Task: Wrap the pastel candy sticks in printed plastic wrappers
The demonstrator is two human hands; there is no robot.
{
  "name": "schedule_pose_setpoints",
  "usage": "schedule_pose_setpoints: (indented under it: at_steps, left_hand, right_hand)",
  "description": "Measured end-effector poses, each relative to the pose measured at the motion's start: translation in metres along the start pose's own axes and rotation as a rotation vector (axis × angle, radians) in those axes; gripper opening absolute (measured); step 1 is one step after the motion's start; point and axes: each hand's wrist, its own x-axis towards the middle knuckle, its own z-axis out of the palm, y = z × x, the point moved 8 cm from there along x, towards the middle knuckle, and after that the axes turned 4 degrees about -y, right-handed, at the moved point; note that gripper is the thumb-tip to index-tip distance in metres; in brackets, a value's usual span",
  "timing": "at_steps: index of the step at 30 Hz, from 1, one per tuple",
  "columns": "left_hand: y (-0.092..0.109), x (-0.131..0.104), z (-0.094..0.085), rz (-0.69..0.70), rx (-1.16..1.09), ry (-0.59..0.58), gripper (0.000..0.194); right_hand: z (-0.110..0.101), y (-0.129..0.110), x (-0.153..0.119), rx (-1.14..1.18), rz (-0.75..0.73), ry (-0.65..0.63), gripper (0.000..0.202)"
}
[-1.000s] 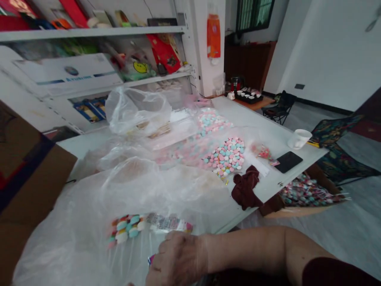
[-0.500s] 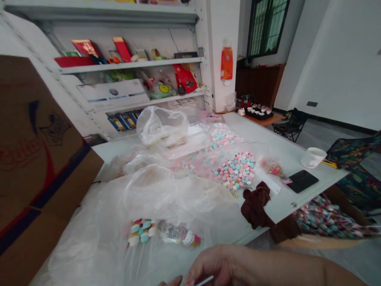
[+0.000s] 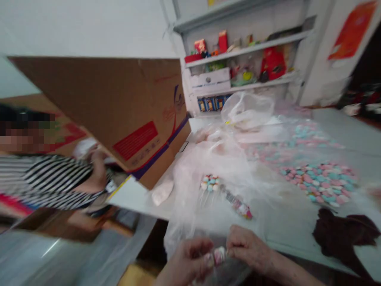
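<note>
My left hand (image 3: 186, 260) and my right hand (image 3: 248, 250) meet at the table's near edge, both pinching a small pink and white candy piece (image 3: 218, 255) between their fingertips. Just beyond them a bundle of pastel lollipops (image 3: 210, 183) lies on a crumpled clear plastic sheet (image 3: 214, 159), with a wrapped packet (image 3: 239, 206) beside it. The picture is blurred by head motion.
A large brown cardboard box (image 3: 119, 115) stands at the table's left end. A person in a striped top (image 3: 44, 180) is at the left. Loose pastel candies (image 3: 320, 182) cover the right side, a dark red cloth (image 3: 342, 234) lies near the front edge, shelves (image 3: 244, 59) behind.
The view has swung left, bringing the box and the striped-top person in. My left hand has come into view and joined my right hand on the candy piece.
</note>
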Motion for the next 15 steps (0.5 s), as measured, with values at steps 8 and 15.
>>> schedule_pose_setpoints:
  at_steps: [8, 15]
  left_hand:
    - [-0.066, -0.091, -0.05, -0.15, -0.266, 0.154, 0.024]
    - [-0.232, -0.12, -0.128, -0.169, -0.743, 0.86, 0.02]
  right_hand:
    - [0.04, -0.018, -0.003, -0.31, 0.038, -0.225, 0.027]
    - [-0.025, 0.011, -0.01, -0.12, 0.209, 0.002, 0.032]
